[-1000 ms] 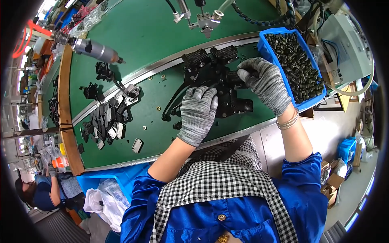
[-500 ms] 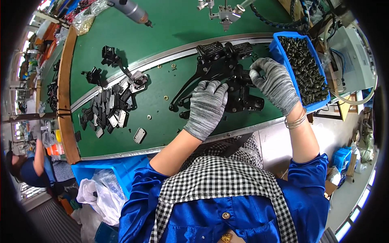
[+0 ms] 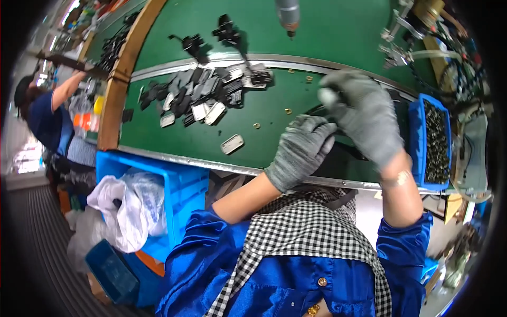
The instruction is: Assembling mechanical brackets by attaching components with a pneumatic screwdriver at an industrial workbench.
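My left hand [image 3: 302, 153], in a grey striped glove, is low over the green worktable [image 3: 179, 140] near its front edge. Its fingers are curled and pressed together beside black lever parts [image 3: 346, 150]; what lies inside them is hidden. Raised just to the right and farther back, my gloved right hand [image 3: 365, 119] is smeared by motion, and its fingers cannot be read. Both hands cover most of the black lever assemblies. To their left lie small brass rings [image 3: 288, 111] and a loose pale rectangular cover [image 3: 232, 143].
A pile of black and pale covers [image 3: 198, 91] lies left, with two black assemblies [image 3: 227, 31] behind. A blue bin [image 3: 417, 142] of small dark fittings [image 3: 436, 142] stands right. A power screwdriver [image 3: 288, 15] hangs above. Another person [image 3: 50, 113] is at far left.
The view has swung leftward, so the table contents sit farther right. My right hand has moved from beside the fittings bin toward my left hand, over the lever parts.
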Tool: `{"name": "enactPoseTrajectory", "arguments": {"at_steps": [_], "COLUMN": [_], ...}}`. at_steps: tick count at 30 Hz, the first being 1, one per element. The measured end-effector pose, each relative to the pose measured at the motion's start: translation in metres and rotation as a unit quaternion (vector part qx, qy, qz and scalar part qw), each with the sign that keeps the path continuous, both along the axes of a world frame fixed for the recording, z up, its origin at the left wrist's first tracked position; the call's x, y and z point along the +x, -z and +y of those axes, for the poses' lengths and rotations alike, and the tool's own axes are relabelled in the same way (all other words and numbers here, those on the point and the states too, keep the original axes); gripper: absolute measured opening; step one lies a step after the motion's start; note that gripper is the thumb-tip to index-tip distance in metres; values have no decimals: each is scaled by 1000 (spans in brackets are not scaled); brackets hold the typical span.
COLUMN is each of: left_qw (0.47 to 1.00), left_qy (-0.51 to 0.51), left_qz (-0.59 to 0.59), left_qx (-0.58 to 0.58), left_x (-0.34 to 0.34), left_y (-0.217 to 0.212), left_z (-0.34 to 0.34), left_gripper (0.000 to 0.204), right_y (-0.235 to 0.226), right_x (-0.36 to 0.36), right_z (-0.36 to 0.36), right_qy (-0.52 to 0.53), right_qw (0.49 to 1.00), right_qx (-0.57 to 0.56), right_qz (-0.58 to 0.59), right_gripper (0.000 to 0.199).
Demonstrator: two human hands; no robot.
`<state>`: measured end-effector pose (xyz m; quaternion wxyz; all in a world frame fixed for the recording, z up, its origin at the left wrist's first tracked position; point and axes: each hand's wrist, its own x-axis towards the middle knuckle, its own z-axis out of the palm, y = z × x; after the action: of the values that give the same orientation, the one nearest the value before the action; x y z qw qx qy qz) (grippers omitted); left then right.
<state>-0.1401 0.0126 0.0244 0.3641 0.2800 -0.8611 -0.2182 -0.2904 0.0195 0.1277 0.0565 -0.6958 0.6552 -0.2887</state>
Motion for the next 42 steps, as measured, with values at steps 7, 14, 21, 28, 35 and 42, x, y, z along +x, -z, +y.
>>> {"name": "enactPoseTrajectory", "arguments": {"at_steps": [7, 14, 21, 28, 35, 42], "left_qw": [968, 889, 899, 912, 925, 881], "left_qy": [-238, -421, -333, -281, -313, -203], "left_qz": [-80, -179, -280, -297, -213, 133], "left_qx": [-1, 32, 56, 6, 32, 406], "left_x": [139, 217, 180, 175, 175, 143], "left_y": [11, 20, 12, 15, 24, -3], "left_z": [-32, -77, -151, -174, -173, -137], "left_gripper": [21, 30, 40, 32, 25, 23], "right_y": [94, 113, 90, 94, 93, 93], "right_x": [57, 54, 45, 47, 33, 27], "right_z": [-107, -111, -101, -96, -98, -90], "right_qy": [-104, -109, -72, -53, -4, -29], "right_qw": [988, 971, 965, 985, 974, 992], "right_qx": [80, 164, 245, 165, 221, 119], "right_qz": [79, 132, 55, 16, -49, 33], "right_gripper": [36, 44, 42, 33, 27, 19]}}
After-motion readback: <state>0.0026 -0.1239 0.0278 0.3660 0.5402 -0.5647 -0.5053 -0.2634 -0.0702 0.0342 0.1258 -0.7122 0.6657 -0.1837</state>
